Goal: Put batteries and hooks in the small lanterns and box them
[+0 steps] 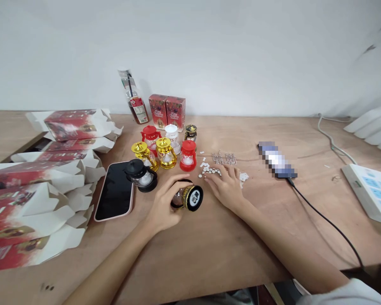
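Observation:
My left hand is wrapped round a black and gold mini lantern, tipped so that its round base faces me. A white disc with dark marks shows in that base. Over a scatter of small white pieces, my right hand reaches down with fingers bent; whether a piece is between the fingertips cannot be seen. Just behind those fingers lie several small metal wire hooks. Upright lanterns stand beyond my left hand: a black one, gold ones, red ones, a white one.
Flattened red and white boxes pile up at the left, beside a phone. Two red boxes and a bottle stand by the wall. On the right are a cabled phone and a white power strip.

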`<action>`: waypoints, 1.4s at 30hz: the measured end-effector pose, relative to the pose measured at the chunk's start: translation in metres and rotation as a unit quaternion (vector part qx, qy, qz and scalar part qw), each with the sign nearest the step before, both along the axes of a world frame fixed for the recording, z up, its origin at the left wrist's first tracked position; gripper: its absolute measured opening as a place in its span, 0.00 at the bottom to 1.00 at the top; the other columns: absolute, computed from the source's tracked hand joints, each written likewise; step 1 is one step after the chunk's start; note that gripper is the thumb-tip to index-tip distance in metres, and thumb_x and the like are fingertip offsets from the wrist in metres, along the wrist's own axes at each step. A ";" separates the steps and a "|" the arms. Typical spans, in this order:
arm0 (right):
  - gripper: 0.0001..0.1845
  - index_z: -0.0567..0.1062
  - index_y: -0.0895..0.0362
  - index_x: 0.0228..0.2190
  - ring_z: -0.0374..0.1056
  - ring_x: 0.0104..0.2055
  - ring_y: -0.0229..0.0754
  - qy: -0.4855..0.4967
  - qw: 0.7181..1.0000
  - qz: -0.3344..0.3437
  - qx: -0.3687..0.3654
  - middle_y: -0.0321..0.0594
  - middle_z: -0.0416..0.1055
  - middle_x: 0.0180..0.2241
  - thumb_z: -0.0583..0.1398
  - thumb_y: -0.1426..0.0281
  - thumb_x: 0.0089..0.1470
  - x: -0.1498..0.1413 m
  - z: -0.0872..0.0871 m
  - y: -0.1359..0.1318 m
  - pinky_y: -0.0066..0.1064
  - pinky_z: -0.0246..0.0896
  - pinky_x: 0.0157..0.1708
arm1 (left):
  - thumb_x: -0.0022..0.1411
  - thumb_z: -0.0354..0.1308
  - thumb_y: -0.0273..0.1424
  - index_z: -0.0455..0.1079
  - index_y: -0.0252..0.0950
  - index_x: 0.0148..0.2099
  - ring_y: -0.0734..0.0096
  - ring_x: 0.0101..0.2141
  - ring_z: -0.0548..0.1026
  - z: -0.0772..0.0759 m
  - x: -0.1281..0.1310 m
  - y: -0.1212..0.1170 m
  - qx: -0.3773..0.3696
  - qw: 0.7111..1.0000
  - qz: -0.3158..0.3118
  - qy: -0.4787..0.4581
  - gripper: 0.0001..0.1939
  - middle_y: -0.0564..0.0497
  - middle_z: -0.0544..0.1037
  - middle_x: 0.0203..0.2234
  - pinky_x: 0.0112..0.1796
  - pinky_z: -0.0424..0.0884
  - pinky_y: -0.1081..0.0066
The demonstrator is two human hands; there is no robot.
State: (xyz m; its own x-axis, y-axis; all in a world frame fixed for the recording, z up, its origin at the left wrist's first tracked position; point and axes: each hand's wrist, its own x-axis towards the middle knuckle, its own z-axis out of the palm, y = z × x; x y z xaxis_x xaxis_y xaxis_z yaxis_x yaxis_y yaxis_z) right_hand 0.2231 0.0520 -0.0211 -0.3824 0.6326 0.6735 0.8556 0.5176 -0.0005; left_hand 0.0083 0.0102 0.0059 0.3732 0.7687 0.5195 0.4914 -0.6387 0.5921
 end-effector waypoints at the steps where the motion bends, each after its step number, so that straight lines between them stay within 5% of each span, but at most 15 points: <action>1: 0.06 0.79 0.51 0.35 0.58 0.47 0.49 -0.013 1.000 -0.009 -0.025 0.40 0.73 0.45 0.60 0.68 0.56 0.000 -0.001 0.001 0.40 0.49 0.44 | 0.43 0.52 0.16 0.67 0.36 0.47 0.58 0.50 0.71 0.000 0.000 0.000 -0.001 1.000 0.005 -0.006 0.26 0.43 0.71 0.49 0.48 0.68 0.62; 10: 0.05 0.76 0.55 0.30 0.61 0.44 0.49 0.050 0.991 0.004 -0.124 0.41 0.74 0.40 0.61 0.68 0.56 -0.002 -0.004 0.000 0.40 0.53 0.41 | 0.40 0.50 0.14 0.68 0.37 0.47 0.60 0.49 0.72 -0.005 -0.001 0.002 -0.021 0.999 0.004 -0.036 0.30 0.45 0.73 0.48 0.48 0.67 0.63; 16: 0.02 0.75 0.53 0.30 0.66 0.36 0.40 0.263 0.954 0.146 -0.001 0.38 0.69 0.33 0.62 0.71 0.55 -0.009 0.015 -0.023 0.36 0.60 0.37 | 0.40 0.51 0.14 0.68 0.37 0.47 0.59 0.49 0.72 -0.007 -0.002 0.003 -0.028 0.999 0.006 -0.031 0.29 0.44 0.73 0.48 0.48 0.68 0.62; 22: 0.05 0.77 0.51 0.28 0.64 0.34 0.38 0.227 0.944 0.225 0.081 0.37 0.69 0.34 0.63 0.74 0.53 -0.023 0.018 -0.039 0.34 0.58 0.36 | 0.43 0.52 0.15 0.68 0.37 0.47 0.61 0.48 0.73 -0.007 0.002 0.001 -0.017 0.999 -0.012 -0.042 0.27 0.44 0.73 0.47 0.47 0.69 0.63; 32: 0.08 0.78 0.49 0.34 0.65 0.39 0.41 0.163 0.963 0.207 0.060 0.40 0.69 0.42 0.58 0.71 0.55 -0.017 0.021 -0.037 0.36 0.60 0.39 | 0.45 0.53 0.17 0.69 0.37 0.46 0.60 0.47 0.73 -0.003 0.001 0.002 -0.022 0.999 -0.001 -0.049 0.23 0.43 0.74 0.46 0.46 0.70 0.62; 39: 0.11 0.77 0.53 0.42 0.60 0.49 0.50 0.052 0.995 0.001 -0.084 0.44 0.72 0.47 0.57 0.70 0.59 -0.012 0.006 -0.009 0.42 0.55 0.46 | 0.42 0.51 0.15 0.70 0.37 0.45 0.60 0.47 0.74 -0.002 0.001 0.002 -0.028 0.998 0.002 -0.058 0.26 0.44 0.75 0.45 0.46 0.70 0.63; 42: 0.10 0.78 0.50 0.40 0.55 0.54 0.53 -0.013 0.994 -0.026 -0.102 0.42 0.68 0.53 0.58 0.69 0.58 -0.015 0.000 -0.003 0.45 0.52 0.48 | 0.41 0.51 0.15 0.70 0.37 0.45 0.60 0.47 0.74 -0.003 0.001 0.002 -0.023 0.998 -0.001 -0.054 0.27 0.44 0.75 0.45 0.47 0.70 0.63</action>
